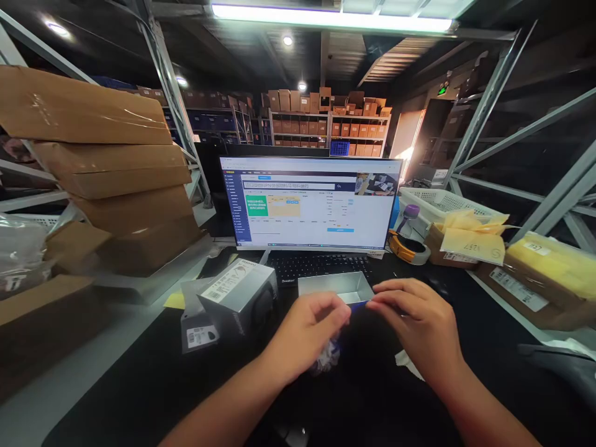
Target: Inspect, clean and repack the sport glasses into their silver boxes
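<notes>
My left hand (310,329) and my right hand (416,320) meet over a black desk mat, fingertips pinched together on a small blue object (357,307) between them. Its shape is mostly hidden by my fingers. Just beyond the fingertips lies an open grey box tray (335,286) in front of the keyboard (321,266). A crumpled bit of clear wrapping (327,357) shows under my left hand. A grey product box (237,285) stands to the left of my left hand.
A monitor (311,202) with a software screen stands behind the keyboard. Stacked cardboard boxes (107,167) fill the left. A tape dispenser (410,247), white basket (442,202) and yellow padded parcels (549,267) sit at right. Metal shelving frames both sides.
</notes>
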`<state>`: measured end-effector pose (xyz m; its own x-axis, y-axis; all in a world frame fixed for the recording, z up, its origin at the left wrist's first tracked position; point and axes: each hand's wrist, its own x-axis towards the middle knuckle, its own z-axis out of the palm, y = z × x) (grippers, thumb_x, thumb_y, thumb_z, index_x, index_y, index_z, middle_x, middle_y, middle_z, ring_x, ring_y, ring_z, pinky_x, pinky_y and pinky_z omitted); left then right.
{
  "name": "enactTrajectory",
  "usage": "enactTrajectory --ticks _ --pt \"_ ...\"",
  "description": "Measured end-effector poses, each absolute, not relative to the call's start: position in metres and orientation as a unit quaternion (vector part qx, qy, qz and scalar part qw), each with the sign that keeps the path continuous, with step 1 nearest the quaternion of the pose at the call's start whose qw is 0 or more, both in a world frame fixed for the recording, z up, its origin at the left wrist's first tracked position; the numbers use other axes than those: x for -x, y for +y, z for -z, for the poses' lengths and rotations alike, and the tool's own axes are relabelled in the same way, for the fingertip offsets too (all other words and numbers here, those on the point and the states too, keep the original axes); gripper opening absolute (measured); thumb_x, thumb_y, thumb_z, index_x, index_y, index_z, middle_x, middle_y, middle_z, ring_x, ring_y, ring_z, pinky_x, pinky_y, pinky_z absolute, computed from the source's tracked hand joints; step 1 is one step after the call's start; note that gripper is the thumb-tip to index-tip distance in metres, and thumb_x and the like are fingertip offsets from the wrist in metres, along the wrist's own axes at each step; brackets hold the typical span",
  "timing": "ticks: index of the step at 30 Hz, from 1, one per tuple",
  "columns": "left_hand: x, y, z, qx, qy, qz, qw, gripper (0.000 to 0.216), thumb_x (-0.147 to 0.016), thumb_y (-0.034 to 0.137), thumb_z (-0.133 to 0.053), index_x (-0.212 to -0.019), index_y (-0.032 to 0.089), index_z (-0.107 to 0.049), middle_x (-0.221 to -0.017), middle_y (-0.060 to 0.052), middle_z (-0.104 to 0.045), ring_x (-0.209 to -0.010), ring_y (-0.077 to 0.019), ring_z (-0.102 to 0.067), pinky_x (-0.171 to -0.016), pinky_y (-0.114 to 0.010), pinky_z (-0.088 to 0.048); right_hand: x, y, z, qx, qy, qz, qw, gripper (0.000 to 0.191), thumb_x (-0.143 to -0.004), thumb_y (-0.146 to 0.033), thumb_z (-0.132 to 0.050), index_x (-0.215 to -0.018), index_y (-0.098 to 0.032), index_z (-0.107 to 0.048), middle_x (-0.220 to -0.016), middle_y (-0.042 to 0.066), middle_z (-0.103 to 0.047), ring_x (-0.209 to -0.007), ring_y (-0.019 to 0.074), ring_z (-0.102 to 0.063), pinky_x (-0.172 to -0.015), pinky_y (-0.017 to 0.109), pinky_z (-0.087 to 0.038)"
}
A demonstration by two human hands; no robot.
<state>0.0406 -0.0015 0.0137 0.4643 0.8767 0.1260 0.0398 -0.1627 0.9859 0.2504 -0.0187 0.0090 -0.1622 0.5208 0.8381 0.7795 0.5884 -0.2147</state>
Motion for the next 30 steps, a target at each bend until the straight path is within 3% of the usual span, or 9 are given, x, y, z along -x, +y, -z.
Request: enactTrajectory --ticks 4,8,12,15,20,22,25,27,30 --pt "-0.036 0.001 -0.014 -0.595 0.305 -0.381 0.638 0.039 -0.083 0.052 -0.073 -0.073 0.015 -0.068 -0.058 0.002 -0.051 -0.056 -0.0086 -0.041 -0.055 -0.022 -0.031 -0.241 -0.012 -0.003 0.405 -0.752 0.143 0.5 0.009 -0.088 -0.015 -0.073 -0.08 -0.019 -0.07 -0.085 0.005 -0.073 -0.079 0.0185 -0.066 -0.071 0.032 -0.054" --pt "-0.033 0.007 -0.014 -0.598 0.305 -0.424 0.608 0.036 -0.087 0.045 -0.069 -0.069 0.014 -0.069 -0.058 0.002 -0.052 -0.066 -0.011 -0.049 -0.077 -0.026 -0.042 -0.231 -0.017 -0.002 0.293 -0.815 0.156 0.475 0.007 -0.09 -0.01 -0.069 -0.087 -0.016 -0.067 -0.085 0.005 -0.072 -0.078 0.0169 -0.063 -0.07 0.03 -0.053" --pt "-0.028 0.013 -0.016 -0.681 0.306 -0.295 0.596 0.031 -0.096 0.04 -0.055 -0.097 0.014 -0.07 -0.059 0.003 -0.054 -0.058 -0.0105 -0.045 -0.064 -0.026 -0.037 -0.234 -0.021 -0.007 0.223 -0.854 0.221 0.415 0.007 -0.09 -0.006 -0.067 -0.091 -0.012 -0.066 -0.101 0.009 -0.075 -0.079 0.0181 -0.061 -0.064 0.031 -0.049" --pt "-0.023 0.014 -0.015 -0.715 0.268 -0.206 0.611 0.025 -0.097 0.035 -0.052 -0.106 0.015 -0.063 -0.059 0.005 -0.051 -0.055 -0.0097 -0.042 -0.058 -0.025 -0.033 -0.239 -0.021 -0.007 0.214 -0.903 0.172 0.331 0.012 -0.096 -0.006 -0.056 -0.093 -0.014 -0.064 -0.116 0.006 -0.073 -0.071 0.0144 -0.058 -0.057 0.031 -0.041" --pt "-0.018 0.015 -0.013 -0.718 0.271 -0.153 0.622 0.029 -0.095 0.038 -0.055 -0.114 0.016 -0.06 -0.065 0.005 -0.05 -0.054 -0.0091 -0.041 -0.052 -0.022 -0.031 -0.243 -0.019 -0.003 0.277 -0.925 0.075 0.248 0.014 -0.099 -0.012 -0.052 -0.091 -0.018 -0.062 -0.085 0.001 -0.066 -0.067 0.0131 -0.053 -0.057 0.028 -0.036" --pt "-0.02 0.014 -0.015 -0.742 0.295 -0.163 0.58 0.029 -0.095 0.037 -0.056 -0.11 0.016 -0.067 -0.068 0.003 -0.054 -0.056 -0.0096 -0.044 -0.053 -0.021 -0.033 -0.243 -0.018 -0.002 0.292 -0.919 0.036 0.262 0.016 -0.1 -0.017 -0.052 -0.087 -0.019 -0.061 -0.078 0.001 -0.061 -0.065 0.0126 -0.051 -0.057 0.027 -0.035" --pt "-0.027 0.012 -0.017 -0.804 0.331 -0.211 0.448 0.022 -0.094 0.032 -0.059 -0.093 0.018 -0.075 -0.074 0.0 -0.064 -0.064 -0.0116 -0.052 -0.058 -0.022 -0.037 -0.242 -0.015 -0.001 0.329 -0.872 -0.08 0.354 0.022 -0.101 -0.025 -0.052 -0.083 -0.019 -0.061 -0.071 0.0 -0.061 -0.062 0.0113 -0.054 -0.057 0.024 -0.038" --pt "-0.034 0.009 -0.015 -0.828 0.348 -0.261 0.354 0.018 -0.093 0.028 -0.061 -0.088 0.02 -0.077 -0.076 0.001 -0.069 -0.07 -0.0132 -0.059 -0.064 -0.023 -0.041 -0.24 -0.012 0.0 0.39 -0.794 -0.214 0.413 0.021 -0.099 -0.031 -0.057 -0.082 -0.019 -0.062 -0.067 -0.001 -0.064 -0.053 0.0096 -0.055 -0.051 0.021 -0.038" --pt "-0.043 0.007 -0.001 -0.841 0.355 -0.344 0.219 0.017 -0.093 0.023 -0.063 -0.084 0.023 -0.078 -0.075 0.002 -0.074 -0.07 -0.0137 -0.064 -0.066 -0.024 -0.044 -0.238 -0.006 0.0 0.447 -0.663 -0.423 0.426 0.028 -0.089 -0.042 -0.069 -0.079 -0.018 -0.061 -0.067 0.0 -0.07 -0.04 0.007 -0.052 -0.04 0.019 -0.031"
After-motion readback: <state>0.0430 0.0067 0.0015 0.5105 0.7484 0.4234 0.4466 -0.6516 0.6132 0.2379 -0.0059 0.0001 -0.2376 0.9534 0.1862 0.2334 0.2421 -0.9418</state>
